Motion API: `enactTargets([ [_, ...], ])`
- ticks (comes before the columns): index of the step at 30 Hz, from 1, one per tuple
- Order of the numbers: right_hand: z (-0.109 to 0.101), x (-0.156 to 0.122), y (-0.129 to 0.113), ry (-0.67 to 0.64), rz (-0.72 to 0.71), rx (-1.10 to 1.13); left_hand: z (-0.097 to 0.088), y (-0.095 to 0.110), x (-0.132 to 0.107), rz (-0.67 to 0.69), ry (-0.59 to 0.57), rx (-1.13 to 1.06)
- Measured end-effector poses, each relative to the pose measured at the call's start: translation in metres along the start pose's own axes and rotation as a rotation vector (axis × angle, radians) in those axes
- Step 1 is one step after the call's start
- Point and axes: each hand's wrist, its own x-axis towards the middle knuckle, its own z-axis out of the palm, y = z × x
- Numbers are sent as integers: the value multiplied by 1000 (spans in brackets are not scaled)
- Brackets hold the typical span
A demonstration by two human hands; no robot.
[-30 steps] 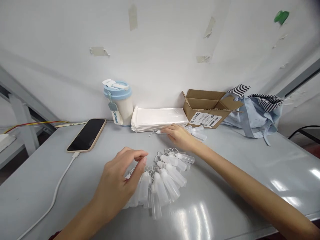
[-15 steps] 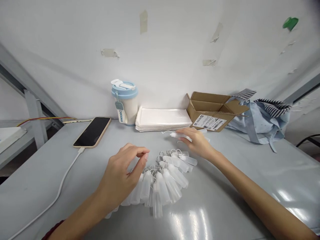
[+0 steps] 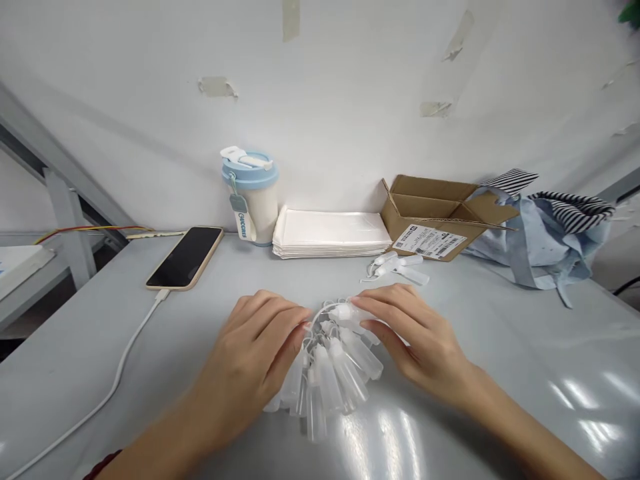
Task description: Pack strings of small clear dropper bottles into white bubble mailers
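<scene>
A fan of several small translucent plastic bottles with capped tips lies on the grey table in front of me. My right hand holds one small bottle by its body, the tip pointing left over the fan. My left hand rests at the fan's left edge, its fingertips pinched at the white cap loop near that bottle's tip. A few more loose bottles lie farther back.
A phone on a white cable lies at the left. A blue-lidded cup, a stack of white bags, an open cardboard box and a bundle of cloth line the wall.
My right hand picked a bottle from the loose group near the box and brought it back over the fan. My left hand moved in to meet it.
</scene>
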Motion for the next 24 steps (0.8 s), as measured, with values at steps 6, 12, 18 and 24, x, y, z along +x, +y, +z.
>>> enactTargets([
  [6, 1, 1, 0, 5, -4, -70, -5, 5, -1, 57, 22, 7],
  [12, -1, 1, -5, 37, -4, -63, -1, 4, 1, 69, 17, 20],
  [18, -2, 1, -12, 58, -22, -11, 0, 5, -1, 25, 50, -11],
  [24, -4, 1, -14, 42, -18, 6, 2, 7, -2, 14, 57, -21],
])
